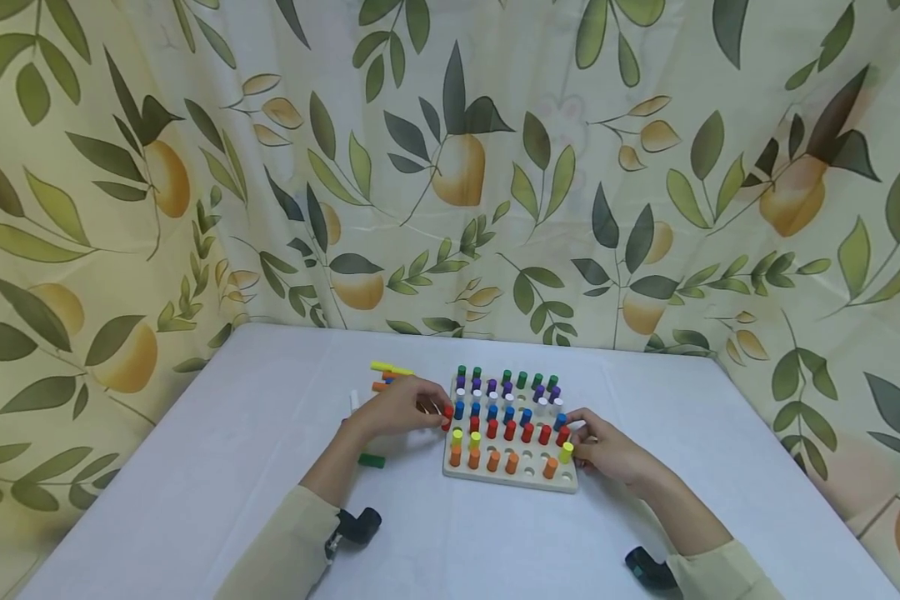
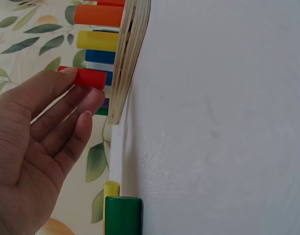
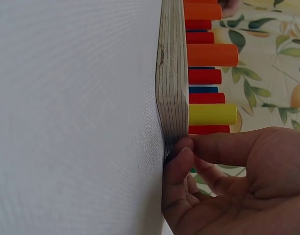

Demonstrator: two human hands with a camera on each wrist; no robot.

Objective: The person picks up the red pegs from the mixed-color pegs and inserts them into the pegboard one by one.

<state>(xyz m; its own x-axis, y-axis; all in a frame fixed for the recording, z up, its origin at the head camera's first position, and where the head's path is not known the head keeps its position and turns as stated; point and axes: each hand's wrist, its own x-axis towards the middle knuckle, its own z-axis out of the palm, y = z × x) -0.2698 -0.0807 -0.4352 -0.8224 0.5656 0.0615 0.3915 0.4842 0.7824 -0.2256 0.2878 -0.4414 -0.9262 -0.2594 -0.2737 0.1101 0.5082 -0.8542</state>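
Observation:
A wooden pegboard (image 1: 487,477) lies on the table, carrying rows of green, purple, white, blue, red, yellow and orange pegs. At its left edge my left hand (image 1: 403,407) pinches a red peg (image 2: 88,78) between thumb and fingers. In the left wrist view that peg is held level with the standing pegs, beside the board's side. My right hand (image 1: 611,448) grips the board's right edge with thumb and fingertips, close to a yellow peg (image 3: 213,114) standing in the board. Some holes in the yellow and orange rows hold no peg.
Loose pegs lie left of the board: yellow ones (image 1: 392,367) at the back, orange and blue ones partly behind my left hand, a white one (image 1: 355,400) and a green one (image 1: 371,460). A white cloth covers the table (image 1: 450,550); a leaf-and-fruit patterned curtain (image 1: 450,233) hangs behind.

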